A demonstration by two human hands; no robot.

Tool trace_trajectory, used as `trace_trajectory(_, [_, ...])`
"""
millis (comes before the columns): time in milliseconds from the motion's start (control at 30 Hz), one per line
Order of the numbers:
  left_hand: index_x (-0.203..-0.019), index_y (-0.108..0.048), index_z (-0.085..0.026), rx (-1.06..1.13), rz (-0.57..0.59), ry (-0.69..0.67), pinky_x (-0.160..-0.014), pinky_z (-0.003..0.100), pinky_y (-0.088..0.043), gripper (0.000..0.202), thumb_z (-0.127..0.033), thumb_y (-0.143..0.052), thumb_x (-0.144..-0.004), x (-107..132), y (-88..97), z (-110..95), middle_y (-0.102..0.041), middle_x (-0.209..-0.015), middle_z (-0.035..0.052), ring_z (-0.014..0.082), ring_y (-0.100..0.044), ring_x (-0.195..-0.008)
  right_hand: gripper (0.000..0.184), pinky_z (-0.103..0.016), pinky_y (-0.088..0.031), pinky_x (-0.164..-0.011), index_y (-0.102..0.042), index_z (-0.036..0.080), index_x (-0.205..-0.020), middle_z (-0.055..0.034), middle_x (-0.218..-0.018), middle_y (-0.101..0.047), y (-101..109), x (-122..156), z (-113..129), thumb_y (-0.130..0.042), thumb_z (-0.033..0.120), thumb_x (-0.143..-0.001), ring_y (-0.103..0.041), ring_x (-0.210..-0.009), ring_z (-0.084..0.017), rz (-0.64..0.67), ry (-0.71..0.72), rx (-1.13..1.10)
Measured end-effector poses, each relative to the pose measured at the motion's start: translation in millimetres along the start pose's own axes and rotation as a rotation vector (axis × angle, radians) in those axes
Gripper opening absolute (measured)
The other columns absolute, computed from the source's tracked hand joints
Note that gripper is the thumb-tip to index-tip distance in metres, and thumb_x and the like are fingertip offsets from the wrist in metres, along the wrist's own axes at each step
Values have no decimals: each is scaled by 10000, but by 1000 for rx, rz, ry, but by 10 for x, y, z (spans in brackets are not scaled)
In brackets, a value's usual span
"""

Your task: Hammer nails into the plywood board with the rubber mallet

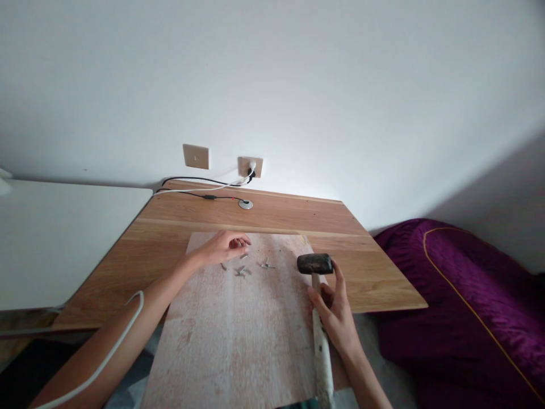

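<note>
A pale, whitewashed wooden board [238,335] extends toward me over the front edge of the desk. Several small silvery metal pins [241,272] lie scattered on its far half; their exact kind is too small to tell. Over the far left of the board is my left hand [225,245], fingers loosely curled with a gap to the thumb. One pin lies just below its fingertips. At the board's right side, my right hand [334,307] grips a hammer [315,263] by its worn whitish handle, close beneath the black block head. The handle runs down toward me.
The wooden desk [281,210] stands against a white wall with a socket [250,166], plugged cables [196,190] and a round cable grommet [246,204]. To the left is a white tabletop [72,238]. Purple fabric [460,307] covers something bulky on the right.
</note>
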State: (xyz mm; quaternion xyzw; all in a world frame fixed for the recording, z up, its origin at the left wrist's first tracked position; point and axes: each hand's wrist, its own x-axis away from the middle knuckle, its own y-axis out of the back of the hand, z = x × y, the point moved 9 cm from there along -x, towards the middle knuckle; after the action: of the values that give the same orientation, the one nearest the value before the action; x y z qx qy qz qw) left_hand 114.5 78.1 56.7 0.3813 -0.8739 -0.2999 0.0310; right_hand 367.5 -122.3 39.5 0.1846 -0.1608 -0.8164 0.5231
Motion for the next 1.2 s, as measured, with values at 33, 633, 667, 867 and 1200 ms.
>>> trace_trajectory(33, [-1053,-758,-164,-1,0,3,-674,259,-487,258,-361,-672,-911,-2,-4,10,-760,-797,40,158,-663,-724,893,-284,-351,-598,-105,247,-1706,106,-681,-399,-7,-1,10,-574,539,-1005,-435,-596,-159,5,6,2])
trace_trajectory(633, [-1059,-756,-168,11,14,9,-679,258,-493,268,-374,-669,-912,2,-8,-15,-755,-797,35,159,-665,-724,943,-284,-430,-603,-30,228,-1712,78,-752,-516,-118,22,151,-578,519,-1002,-501,-611,-158,90,58,-18])
trace_trajectory(667, [-1062,-756,-167,11,16,14,-679,259,-494,271,-377,-668,-914,1,-11,-10,-755,-797,36,160,-665,-725,947,-286,-448,-613,-34,235,-1711,68,-781,-551,-126,20,147,-591,514,-996,-519,-621,-158,94,58,-18])
trace_trajectory(867, [-1050,-756,-178,13,8,7,-692,263,-498,252,-375,-674,-917,3,-8,-5,-764,-820,40,166,-676,-747,820,-281,-458,-611,-202,234,-1666,61,-764,-581,-136,10,144,-593,514,-1002,-540,-624,-158,115,54,-31])
trace_trajectory(1200, [-1052,-757,-170,1,9,18,-684,259,-495,270,-385,-668,-916,2,-9,2,-765,-820,42,161,-666,-736,782,-282,-468,-606,-279,212,-1633,47,-786,-592,-120,6,181,-611,501,-987,-552,-637,-159,87,56,-30])
